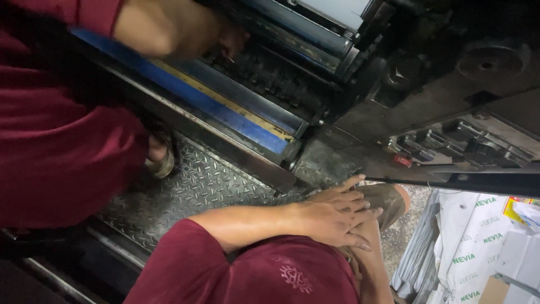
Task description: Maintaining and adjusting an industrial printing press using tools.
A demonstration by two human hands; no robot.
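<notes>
1 left hand (pixel 332 217) lies flat, grip open, on knee (pixel 394 201).

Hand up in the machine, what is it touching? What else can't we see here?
All in the head view:
- Reaching hand: its fingertips are blurred and sunk into the dark machine, so what it touches cannot be told.
- Foot: half hidden behind the maroon shirt.
- Printed paper stack: cut off by the right and bottom edges.

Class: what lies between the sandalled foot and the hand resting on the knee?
Head view: only bare diamond-pattern metal floor plate lies between the sandalled foot and the left hand on the knee.
</notes>
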